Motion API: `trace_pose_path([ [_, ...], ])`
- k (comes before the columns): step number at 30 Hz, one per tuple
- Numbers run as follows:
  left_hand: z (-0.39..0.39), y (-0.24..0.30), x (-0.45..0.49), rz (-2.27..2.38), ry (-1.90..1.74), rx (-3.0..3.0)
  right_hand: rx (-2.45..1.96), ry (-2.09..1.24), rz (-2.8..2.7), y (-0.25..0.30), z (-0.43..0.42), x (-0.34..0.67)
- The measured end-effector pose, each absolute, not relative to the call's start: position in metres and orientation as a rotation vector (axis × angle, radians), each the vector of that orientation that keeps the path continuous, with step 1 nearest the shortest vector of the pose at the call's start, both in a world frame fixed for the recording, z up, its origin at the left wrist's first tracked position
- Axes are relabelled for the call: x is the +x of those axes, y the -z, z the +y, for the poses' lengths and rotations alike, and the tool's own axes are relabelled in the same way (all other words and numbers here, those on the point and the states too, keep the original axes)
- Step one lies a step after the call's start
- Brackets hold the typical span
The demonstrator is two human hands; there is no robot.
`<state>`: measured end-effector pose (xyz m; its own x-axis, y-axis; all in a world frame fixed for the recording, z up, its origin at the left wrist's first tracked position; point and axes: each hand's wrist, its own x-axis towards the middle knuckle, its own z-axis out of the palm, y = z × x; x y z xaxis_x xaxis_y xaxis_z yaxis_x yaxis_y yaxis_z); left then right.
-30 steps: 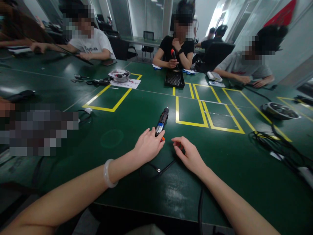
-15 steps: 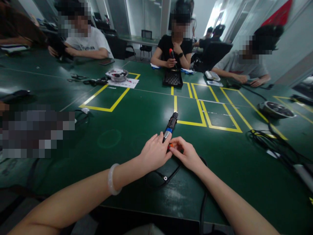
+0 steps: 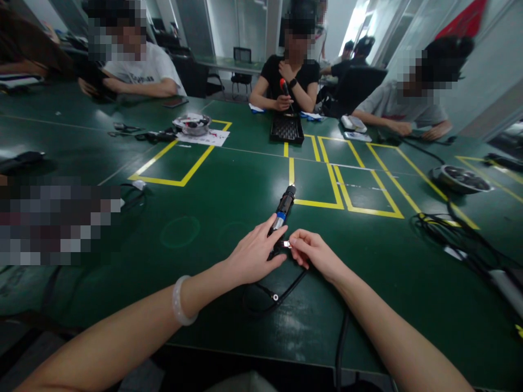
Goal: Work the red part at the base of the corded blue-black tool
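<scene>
A slim black cylindrical tool (image 3: 286, 202) with a blue band and a silver section, much like an electric screwdriver, lies on the green table pointing away from me. My left hand (image 3: 255, 251) is laid over its near end, fingers and thumb around it, covering part of the body. Just to the right, the fingertips of my right hand (image 3: 312, 249) are pinched at a small shiny metal piece (image 3: 286, 244) beside the tool; its kind is too small to make out. Below my hands a black cable (image 3: 292, 286) curves on the table, with a round plug end (image 3: 275, 297) showing.
Yellow tape (image 3: 318, 203) marks rectangles on the table (image 3: 229, 212). A black tray (image 3: 287, 129) stands before a person holding a red-and-black tool. Round dishes (image 3: 461, 179) and bundled cables (image 3: 441, 234) lie at right; a bowl of parts (image 3: 192, 124) sits at back left. Other people sit around.
My right hand has turned and shifted slightly, its fingers curling closer. The orange-red bit seen between my hands is out of sight, and a shiny metal piece shows there. My left fingers are more spread.
</scene>
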<state>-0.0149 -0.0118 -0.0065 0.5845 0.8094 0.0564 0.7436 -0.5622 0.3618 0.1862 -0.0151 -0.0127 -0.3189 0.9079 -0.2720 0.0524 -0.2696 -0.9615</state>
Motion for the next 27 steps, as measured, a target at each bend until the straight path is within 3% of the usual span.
trace_pose_path([
  [9, -0.011, 0.008, -0.015, 1.263, -0.354, 2.493, -1.124, -1.679, -1.335, 0.018, -0.015, 0.186],
  [27, -0.011, 0.009, -0.017, 1.256, -0.35, 2.481, -1.108, -1.383, -1.719, 0.022, -0.015, 0.19],
])
